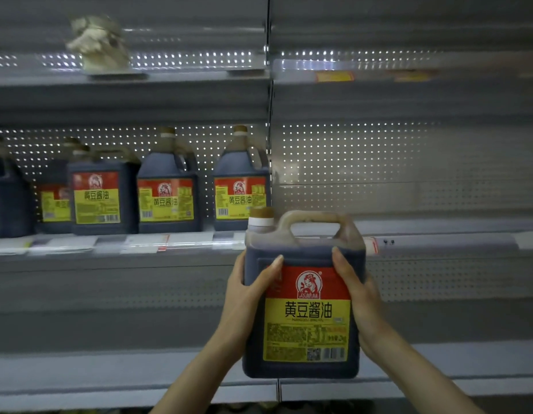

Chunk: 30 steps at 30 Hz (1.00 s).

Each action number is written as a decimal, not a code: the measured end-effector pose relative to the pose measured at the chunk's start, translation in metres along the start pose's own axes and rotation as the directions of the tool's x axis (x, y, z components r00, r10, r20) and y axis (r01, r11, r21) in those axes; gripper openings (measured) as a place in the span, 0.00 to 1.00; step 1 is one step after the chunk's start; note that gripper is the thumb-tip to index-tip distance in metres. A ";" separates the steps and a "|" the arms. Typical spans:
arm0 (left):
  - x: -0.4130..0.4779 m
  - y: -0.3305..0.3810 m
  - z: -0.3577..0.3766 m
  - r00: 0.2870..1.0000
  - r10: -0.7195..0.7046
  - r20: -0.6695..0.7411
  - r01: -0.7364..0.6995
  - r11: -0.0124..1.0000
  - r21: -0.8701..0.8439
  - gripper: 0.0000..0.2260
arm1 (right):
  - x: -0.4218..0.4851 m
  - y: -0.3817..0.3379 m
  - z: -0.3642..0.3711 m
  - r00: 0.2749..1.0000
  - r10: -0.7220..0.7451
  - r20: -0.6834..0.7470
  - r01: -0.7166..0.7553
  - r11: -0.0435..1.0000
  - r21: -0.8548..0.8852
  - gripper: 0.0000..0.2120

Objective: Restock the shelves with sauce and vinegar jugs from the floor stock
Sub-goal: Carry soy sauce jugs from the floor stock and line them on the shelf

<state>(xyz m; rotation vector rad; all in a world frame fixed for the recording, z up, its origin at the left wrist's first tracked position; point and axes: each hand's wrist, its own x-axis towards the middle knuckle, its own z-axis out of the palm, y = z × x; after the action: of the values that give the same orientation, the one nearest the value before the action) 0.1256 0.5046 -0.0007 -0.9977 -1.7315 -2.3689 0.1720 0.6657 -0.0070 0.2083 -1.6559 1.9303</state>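
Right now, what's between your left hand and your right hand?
The soy sauce jug, gripped by the left hand and right hand, per the head view.

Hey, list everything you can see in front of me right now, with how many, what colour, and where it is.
held jug: one, dark sauce with a red and yellow label and a brown cap, front centre, raised before the shelving.
shelf jugs: at least five, same dark sauce and red and yellow labels, middle shelf, left bay.
pale bundle: one, off-white, blurred, top shelf on the left; cannot tell what it is.
price tags: several, orange on the upper right shelf edge, white and red along the middle edge.
shelving: two bays, grey, with perforated back panels.
left hand: one, holds the held jug's left side.
right hand: one, holds its right side.
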 end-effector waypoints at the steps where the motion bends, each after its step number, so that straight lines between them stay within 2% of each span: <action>1: 0.002 0.001 -0.006 1.000 0.004 -0.007 -0.004 1.000 -0.001 0.31 | 0.002 0.003 0.005 1.000 -0.005 0.005 0.005 1.000 0.006 0.49; 4: 0.006 -0.001 -0.020 1.000 0.015 -0.012 -0.015 1.000 -0.008 0.30 | 0.005 0.010 0.017 1.000 0.000 0.030 0.000 1.000 0.024 0.44; 12: 0.018 -0.012 -0.024 0.999 -0.013 -0.035 0.011 0.999 -0.032 0.30 | 0.020 0.022 0.017 0.998 0.035 0.049 -0.037 0.998 0.043 0.47; 15: 0.030 -0.012 -0.019 0.999 -0.015 -0.034 0.014 0.999 -0.034 0.27 | 0.032 0.018 0.012 0.999 0.020 0.046 -0.022 0.999 0.043 0.45; 18: 0.045 -0.010 -0.010 0.999 0.013 -0.039 -0.013 1.000 0.001 0.31 | 0.049 0.010 0.004 0.999 -0.009 0.036 0.008 1.000 0.018 0.46; 20: 0.060 -0.006 -0.002 0.998 0.044 -0.035 -0.043 0.999 0.021 0.30 | 0.062 0.001 -0.001 0.999 -0.036 0.037 0.036 0.999 0.000 0.46; 26: 0.122 0.013 0.028 0.991 0.133 -0.024 -0.132 0.991 0.034 0.26 | 0.120 -0.039 -0.019 0.987 -0.149 0.065 0.151 0.988 -0.017 0.26; 30: 0.166 0.026 0.048 0.984 0.173 -0.035 -0.170 0.982 0.084 0.27 | 0.167 -0.063 -0.030 0.974 -0.218 0.068 0.220 0.975 -0.027 0.28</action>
<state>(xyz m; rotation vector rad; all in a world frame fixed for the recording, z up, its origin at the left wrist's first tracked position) 0.0265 0.5906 0.1146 -1.0318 -1.6403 -2.1809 0.0754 0.7522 0.1189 0.4256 -1.6318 1.7448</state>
